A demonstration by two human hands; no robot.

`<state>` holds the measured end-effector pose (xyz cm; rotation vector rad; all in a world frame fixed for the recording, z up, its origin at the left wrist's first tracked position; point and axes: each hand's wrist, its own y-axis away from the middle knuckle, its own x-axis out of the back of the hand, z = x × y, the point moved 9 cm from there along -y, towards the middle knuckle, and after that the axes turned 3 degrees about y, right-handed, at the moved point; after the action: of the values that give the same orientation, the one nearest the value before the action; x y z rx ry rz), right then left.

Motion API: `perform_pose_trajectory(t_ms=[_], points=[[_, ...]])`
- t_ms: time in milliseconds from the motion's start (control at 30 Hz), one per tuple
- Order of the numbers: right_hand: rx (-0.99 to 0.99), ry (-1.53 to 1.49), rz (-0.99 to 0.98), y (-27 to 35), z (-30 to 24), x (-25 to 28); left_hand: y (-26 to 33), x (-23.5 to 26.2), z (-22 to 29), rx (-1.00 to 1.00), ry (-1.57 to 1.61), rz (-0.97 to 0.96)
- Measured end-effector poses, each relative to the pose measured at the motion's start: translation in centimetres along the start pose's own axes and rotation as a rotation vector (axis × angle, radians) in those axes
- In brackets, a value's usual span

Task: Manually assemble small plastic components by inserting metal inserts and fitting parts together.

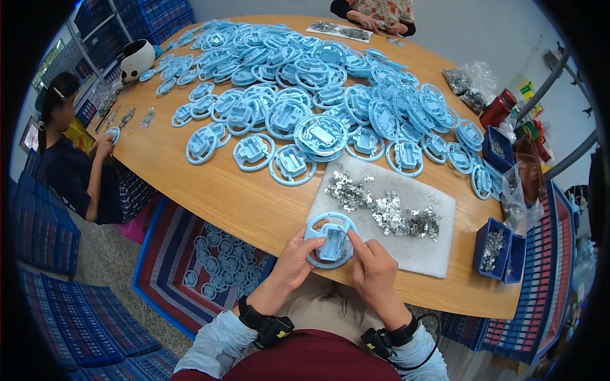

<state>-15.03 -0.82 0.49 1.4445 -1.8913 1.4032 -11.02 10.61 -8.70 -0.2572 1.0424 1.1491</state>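
My left hand point(291, 260) is closed on a light blue round plastic part point(333, 246), with its thumb over the left side of the ring. The part is tilted up at the table's near edge, its recessed rectangular centre facing me. My right hand point(375, 267) meets the ring's right side with thumb and index finger pinched together; whatever sits between those fingertips is too small to make out. Just beyond both hands, small shiny metal clips point(389, 214) lie in loose heaps on a white foam sheet point(413, 257).
A large pile of similar blue parts point(273, 63) covers the table's far side. Blue bins point(490, 247) of metal pieces stand at right. More parts fill a lined crate point(165, 260) below the left edge. Two other people work at the left point(63, 152) and far side point(381, 13).
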Motion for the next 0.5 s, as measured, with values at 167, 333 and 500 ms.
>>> perform_pose_trajectory(t_ms=[167, 333, 500], points=[[-0.071, -0.081, -0.036, -0.1, 0.8, -0.3, -0.4, 0.6, 0.3, -0.014, -0.036, 0.003], [-0.116, -0.303, -0.038, -1.0, 1.0, 0.2, -0.3, 0.0, 1.5, -0.042, -0.086, 0.030], [-0.204, -0.529, -0.251, -0.9, 1.9, -1.2, -0.9, -2.1, 2.9, 0.107, -0.503, -0.100]])
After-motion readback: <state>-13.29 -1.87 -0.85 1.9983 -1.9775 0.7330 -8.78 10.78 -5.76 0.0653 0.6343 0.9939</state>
